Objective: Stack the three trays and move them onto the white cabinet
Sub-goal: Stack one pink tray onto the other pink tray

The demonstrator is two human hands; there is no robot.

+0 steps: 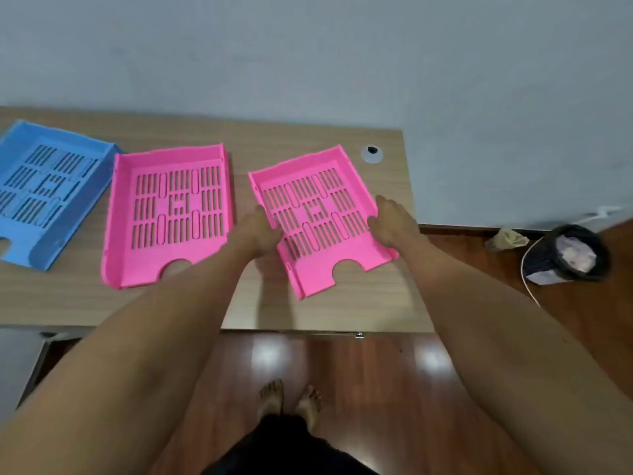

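Observation:
Three slotted plastic trays are over a wooden desk (376, 313). A blue tray (48, 197) lies at the far left. A pink tray (171, 214) lies flat in the middle. A second pink tray (318, 221) on the right is tilted, its near end raised slightly above the desk. My left hand (257, 231) grips this tray's left wall and my right hand (390, 221) grips its right wall. No white cabinet can be identified for certain in this view.
A round cable grommet (372, 152) sits in the desk's back right corner. A dark waste bin (568, 255) with a liner stands on the brown floor to the right. A grey-white surface (17, 361) shows at the lower left. A pale wall runs behind the desk.

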